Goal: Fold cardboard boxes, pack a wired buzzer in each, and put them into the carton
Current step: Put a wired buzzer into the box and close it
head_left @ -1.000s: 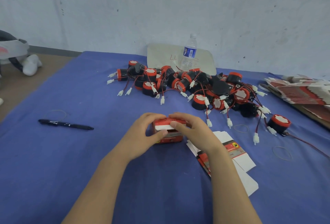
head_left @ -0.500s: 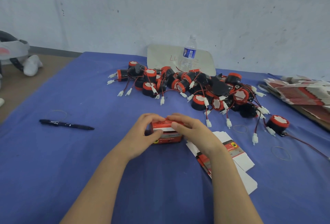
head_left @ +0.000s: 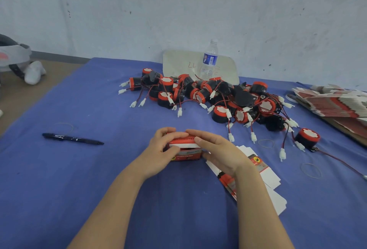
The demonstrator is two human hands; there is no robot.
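Working midway down the blue table [head_left: 79, 189], short of the buzzer pile [head_left: 218, 97], I have the small red box [head_left: 188, 156] gripped by left hand [head_left: 160, 149] and right hand [head_left: 220, 151], fingers curled over it. Thin card, probably light and crushable: hold edges.

Red scrawl on white board [head_left: 178, 61], box [head_left: 188, 156] print: unreadable.

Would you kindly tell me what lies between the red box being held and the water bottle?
In the head view, the pile of wired buzzers lies between the red box and the water bottle, with bare blue cloth nearer the box.
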